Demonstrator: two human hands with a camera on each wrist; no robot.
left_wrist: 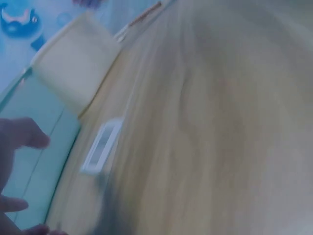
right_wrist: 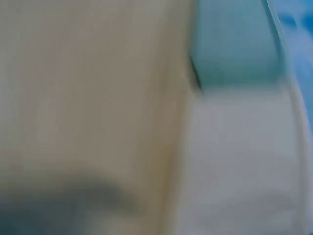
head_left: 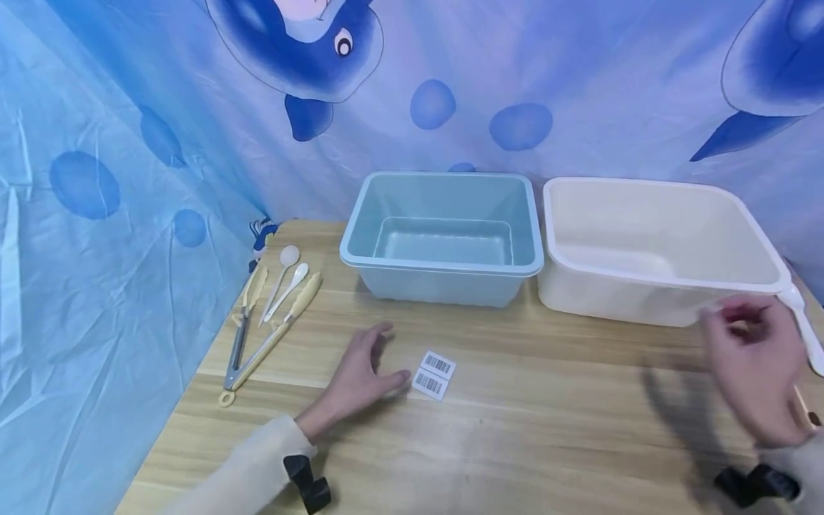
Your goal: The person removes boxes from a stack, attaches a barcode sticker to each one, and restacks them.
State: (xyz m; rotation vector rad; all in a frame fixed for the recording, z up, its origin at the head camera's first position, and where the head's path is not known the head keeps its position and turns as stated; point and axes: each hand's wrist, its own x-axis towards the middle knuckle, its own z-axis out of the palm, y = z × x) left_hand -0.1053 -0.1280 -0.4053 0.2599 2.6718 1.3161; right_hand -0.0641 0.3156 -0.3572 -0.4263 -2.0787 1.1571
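Observation:
My left hand (head_left: 360, 372) is low over the wooden table, thumb and fingers spread apart and nothing between them. Its thumb tip is right beside a white barcode label (head_left: 434, 375) with two printed codes lying flat on the wood; the left wrist view also shows this label (left_wrist: 102, 147). Blurred, my right hand (head_left: 756, 365) hovers in front of the white bin (head_left: 618, 304), its fingers loosely bent toward the thumb, with no object visible in them. The right wrist view is smeared and does not show the hand.
A light blue bin (head_left: 444, 282) stands left of the white one. At the table's left lie tongs (head_left: 257, 354) with cream tips and two small white spoons (head_left: 289, 256). A white utensil handle (head_left: 807, 332) shows at far right. A blue printed curtain (head_left: 476, 64) hangs behind.

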